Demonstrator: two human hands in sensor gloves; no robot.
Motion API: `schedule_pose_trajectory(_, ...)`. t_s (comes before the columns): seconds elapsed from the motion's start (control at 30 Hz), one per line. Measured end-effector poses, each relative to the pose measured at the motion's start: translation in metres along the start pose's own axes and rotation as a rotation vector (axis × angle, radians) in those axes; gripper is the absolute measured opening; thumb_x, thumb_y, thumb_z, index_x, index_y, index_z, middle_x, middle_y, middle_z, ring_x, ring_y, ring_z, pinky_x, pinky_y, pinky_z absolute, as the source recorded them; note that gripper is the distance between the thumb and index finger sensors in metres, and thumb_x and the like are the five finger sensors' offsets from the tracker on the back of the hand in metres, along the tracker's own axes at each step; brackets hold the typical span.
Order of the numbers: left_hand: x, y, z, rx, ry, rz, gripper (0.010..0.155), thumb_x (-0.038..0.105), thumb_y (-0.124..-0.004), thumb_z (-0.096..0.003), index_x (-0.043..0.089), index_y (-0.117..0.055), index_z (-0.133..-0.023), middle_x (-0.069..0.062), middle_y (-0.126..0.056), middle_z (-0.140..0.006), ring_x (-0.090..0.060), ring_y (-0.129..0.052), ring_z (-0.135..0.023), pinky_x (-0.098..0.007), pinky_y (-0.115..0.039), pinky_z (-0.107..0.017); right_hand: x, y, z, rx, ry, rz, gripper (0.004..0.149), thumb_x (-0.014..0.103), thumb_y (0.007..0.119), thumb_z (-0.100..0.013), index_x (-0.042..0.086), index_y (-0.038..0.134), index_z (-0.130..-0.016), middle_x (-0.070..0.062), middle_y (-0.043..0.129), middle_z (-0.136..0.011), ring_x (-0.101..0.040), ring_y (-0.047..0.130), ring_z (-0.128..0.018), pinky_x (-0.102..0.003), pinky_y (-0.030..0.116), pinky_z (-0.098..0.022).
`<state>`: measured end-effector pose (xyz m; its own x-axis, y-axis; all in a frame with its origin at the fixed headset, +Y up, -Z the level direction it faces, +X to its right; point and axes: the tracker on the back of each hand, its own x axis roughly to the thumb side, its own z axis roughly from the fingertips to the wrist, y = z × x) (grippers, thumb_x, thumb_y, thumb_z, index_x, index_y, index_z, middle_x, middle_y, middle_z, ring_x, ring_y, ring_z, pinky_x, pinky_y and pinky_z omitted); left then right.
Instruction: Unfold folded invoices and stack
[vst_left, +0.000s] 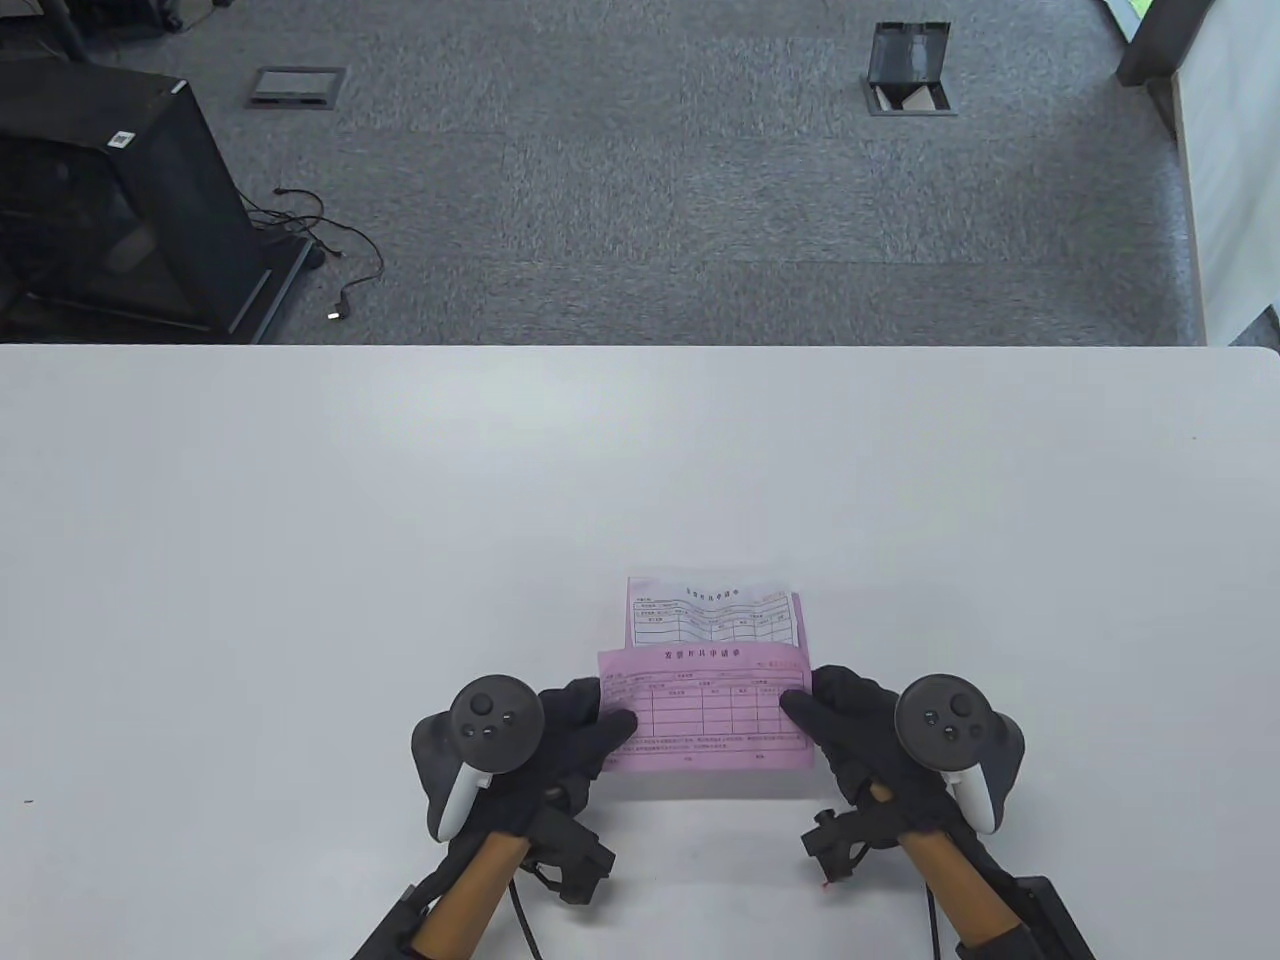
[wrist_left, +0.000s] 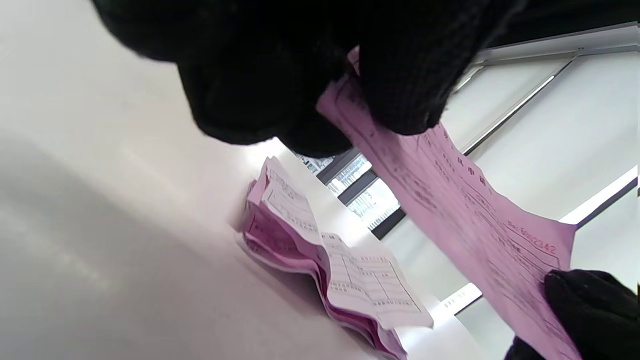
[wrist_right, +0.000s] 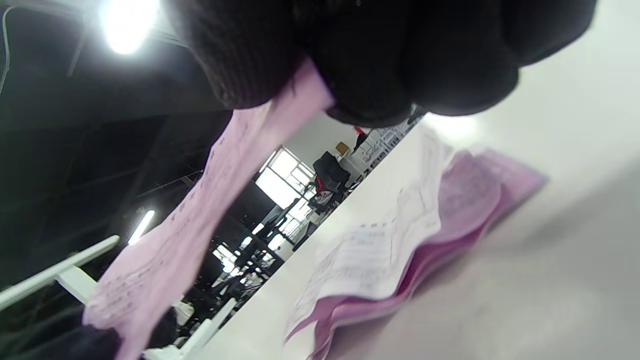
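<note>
I hold an unfolded pink invoice (vst_left: 705, 712) above the table by its two short sides. My left hand (vst_left: 585, 725) pinches its left edge and my right hand (vst_left: 835, 715) pinches its right edge. It also shows in the left wrist view (wrist_left: 465, 215) and in the right wrist view (wrist_right: 200, 210), stretched between both hands. Behind it lies a stack of invoices (vst_left: 715, 610) with a white sheet on top and pink sheets under it. The stack shows creased and slightly lifted in the left wrist view (wrist_left: 330, 270) and in the right wrist view (wrist_right: 400, 250).
The white table (vst_left: 300, 550) spreads wide on all sides of the papers. Its far edge runs across the middle of the table view. Beyond it is grey carpet with a black cabinet (vst_left: 110, 210) at the far left.
</note>
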<state>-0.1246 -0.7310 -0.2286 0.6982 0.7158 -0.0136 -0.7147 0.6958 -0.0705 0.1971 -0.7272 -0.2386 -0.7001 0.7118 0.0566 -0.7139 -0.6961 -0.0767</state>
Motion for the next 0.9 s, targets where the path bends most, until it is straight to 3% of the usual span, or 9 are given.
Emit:
schedule_pose_trajectory(0.17,0.02,0.007,-0.029,0.038,0.047,-0.096,0.058,0.037,-0.092,-0.0447,0.014,-0.076,-0.096,-0.006,-0.102,-0.064,-0.027,-0.096,-0.054,-0.032,-0.083,-0.034,0.025,-0.006,-0.03,-0.074,-0.022,0.2,0.037,0.044,0.079,-0.044,0.02,0.083,-0.072,-0.002,0.093,-0.053,-0.028,0.091,-0.053,-0.055,0.068,-0.057)
schedule_pose_trajectory(0.4,0.032,-0.003,-0.068,-0.017,0.177,-0.248,0.063,0.037,-0.091,-0.045,0.014,-0.071,-0.1,-0.006,-0.1,-0.064,-0.026,-0.095,-0.054,-0.031,-0.082,-0.035,0.032,0.014,-0.071,-0.013,0.055,0.486,0.038,0.044,0.079,-0.043,0.02,0.084,-0.072,-0.002,0.094,-0.053,-0.028,0.091,-0.053,-0.055,0.068,-0.057)
schedule_pose_trajectory(0.63,0.018,-0.031,-0.09,-0.122,0.265,-0.348,0.067,0.038,-0.091,-0.0451,0.014,-0.067,-0.103,-0.006,-0.1,-0.065,-0.026,-0.094,-0.055,-0.031,-0.082,-0.036,0.012,0.051,-0.088,0.116,0.152,0.677,0.037,0.044,0.079,-0.044,0.021,0.084,-0.072,-0.003,0.094,-0.056,-0.03,0.091,-0.056,-0.056,0.067,-0.059)
schedule_pose_trajectory(0.9,-0.001,-0.049,-0.103,-0.15,0.326,-0.326,0.069,0.039,-0.091,-0.0451,0.012,-0.067,-0.104,-0.007,-0.101,-0.061,-0.026,-0.093,-0.052,-0.03,-0.081,-0.035,-0.002,0.067,-0.096,0.152,0.191,0.749,0.036,0.045,0.079,-0.043,0.022,0.086,-0.071,-0.003,0.096,-0.054,-0.03,0.092,-0.054,-0.056,0.067,-0.058)
